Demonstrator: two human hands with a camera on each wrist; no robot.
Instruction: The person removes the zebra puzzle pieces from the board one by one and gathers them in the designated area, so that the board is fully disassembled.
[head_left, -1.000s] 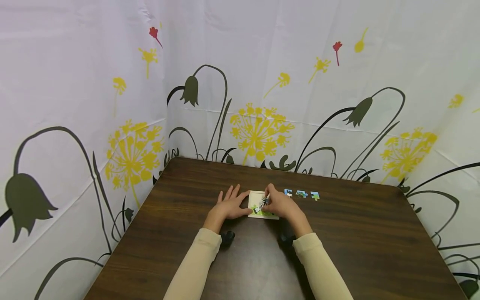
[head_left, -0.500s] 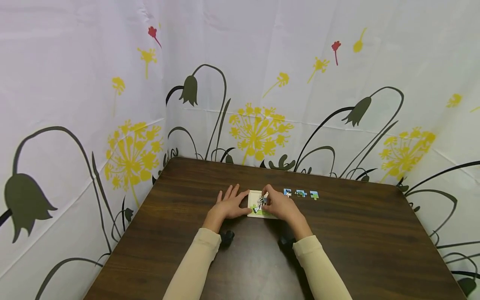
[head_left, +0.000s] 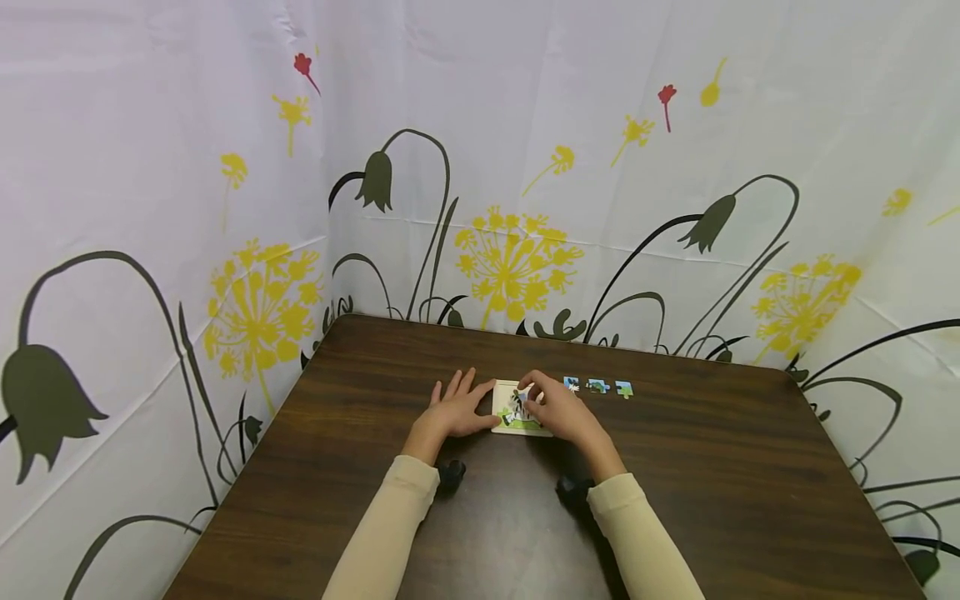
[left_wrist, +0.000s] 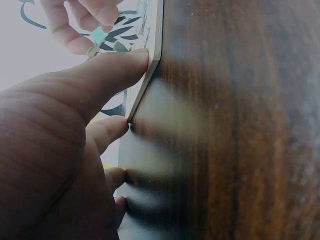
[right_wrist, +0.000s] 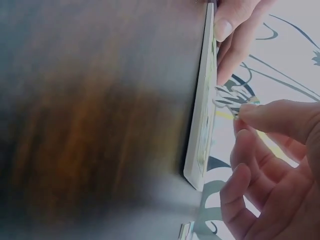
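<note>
A small pale-framed puzzle tray [head_left: 522, 432] lies flat between the hands in the head view, with green and zebra-striped picture parts inside. My left hand [head_left: 450, 415] rests at its left side, fingers spread, with the thumb and index fingertip against the frame's edge. Over the tray, my right hand [head_left: 564, 412] pinches a puzzle piece between thumb and fingers. The right wrist view shows this puzzle piece [right_wrist: 231, 97] with black and white stripes, tilted and held above the tray's surface. In the left wrist view its face is partly hidden behind fingers.
Several loose puzzle pieces lie in a row beyond the right hand, among them a blue-green piece [head_left: 597, 386] and a blue-and-green piece [head_left: 624, 389]. They sit on a dark wood table [head_left: 720, 467], backed by a flower-print curtain [head_left: 480, 125].
The right hand has shifted slightly left over the tray with the striped piece, turning it a little. The left hand stays at the tray's edge. The head view has drifted slightly.
</note>
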